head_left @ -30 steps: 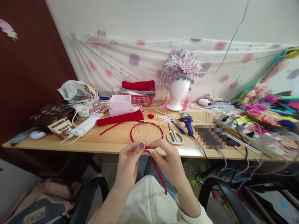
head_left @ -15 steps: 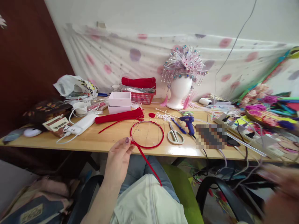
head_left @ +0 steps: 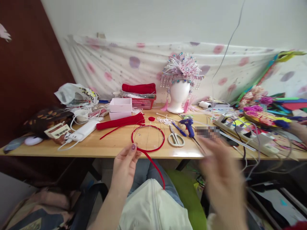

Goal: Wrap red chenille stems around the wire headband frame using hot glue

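My left hand [head_left: 126, 164] pinches the near left edge of a wire ring wrapped in red chenille stem [head_left: 163, 140]. From the pinch a loose red chenille stem [head_left: 155, 164] hangs down over my lap. Thin wires run across and around the ring, and a red round piece [head_left: 151, 119] sits at its far side. My right hand [head_left: 222, 174], smeared by motion, is in the air to the right, over the table's front edge; its fingers cannot be made out. Scissors [head_left: 176, 140], a blue pen [head_left: 179, 130] and a blue glue gun [head_left: 189, 127] lie between ring and right hand.
A bundle of red chenille stems [head_left: 120, 121] lies behind the ring, near white boxes [head_left: 120, 107] and a red basket [head_left: 144, 103]. A foam head [head_left: 178, 95] wears a beaded headdress. Power strips and cables [head_left: 242, 134] crowd the right; another person's hand [head_left: 298, 129] shows there.
My right hand has swung in from the lower right toward the middle. My left hand still pinches the ring. The view has turned slightly right, and another person's hand now shows at the right edge.
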The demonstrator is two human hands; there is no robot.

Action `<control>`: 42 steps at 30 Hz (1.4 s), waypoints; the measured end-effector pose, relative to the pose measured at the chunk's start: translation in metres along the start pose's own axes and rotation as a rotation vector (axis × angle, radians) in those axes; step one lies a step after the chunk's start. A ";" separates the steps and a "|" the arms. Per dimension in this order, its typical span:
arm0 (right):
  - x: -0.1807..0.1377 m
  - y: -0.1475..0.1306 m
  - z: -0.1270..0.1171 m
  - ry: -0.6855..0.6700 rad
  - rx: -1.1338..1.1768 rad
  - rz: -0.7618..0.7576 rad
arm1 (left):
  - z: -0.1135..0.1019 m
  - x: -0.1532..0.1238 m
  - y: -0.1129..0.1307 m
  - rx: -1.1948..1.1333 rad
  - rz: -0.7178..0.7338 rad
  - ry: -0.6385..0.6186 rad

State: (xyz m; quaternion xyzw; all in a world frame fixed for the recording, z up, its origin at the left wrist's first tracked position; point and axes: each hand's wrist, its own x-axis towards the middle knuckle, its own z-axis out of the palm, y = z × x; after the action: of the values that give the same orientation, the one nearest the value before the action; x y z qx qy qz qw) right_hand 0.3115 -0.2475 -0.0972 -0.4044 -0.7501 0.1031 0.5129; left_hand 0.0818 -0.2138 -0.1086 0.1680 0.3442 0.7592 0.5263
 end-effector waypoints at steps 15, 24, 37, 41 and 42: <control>0.038 -0.002 0.067 -0.438 0.088 0.146 | -0.014 0.007 -0.006 0.370 0.221 -0.002; 0.051 -0.006 0.093 -0.280 0.120 0.098 | -0.011 0.011 -0.020 0.045 0.044 0.022; 0.048 0.012 0.051 -0.378 -0.005 0.146 | -0.030 0.040 0.021 -0.042 0.257 0.279; 0.064 0.032 0.034 -0.408 -0.018 0.188 | -0.027 0.058 0.015 0.010 0.221 0.221; 0.069 0.038 0.032 -0.413 -0.019 0.208 | -0.027 0.062 0.011 0.039 0.196 0.195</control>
State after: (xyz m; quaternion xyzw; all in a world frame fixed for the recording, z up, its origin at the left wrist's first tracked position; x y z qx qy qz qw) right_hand 0.2926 -0.1652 -0.0862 -0.4547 -0.7945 0.2287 0.3314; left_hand 0.0331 -0.1683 -0.1263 0.1362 0.3903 0.8128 0.4104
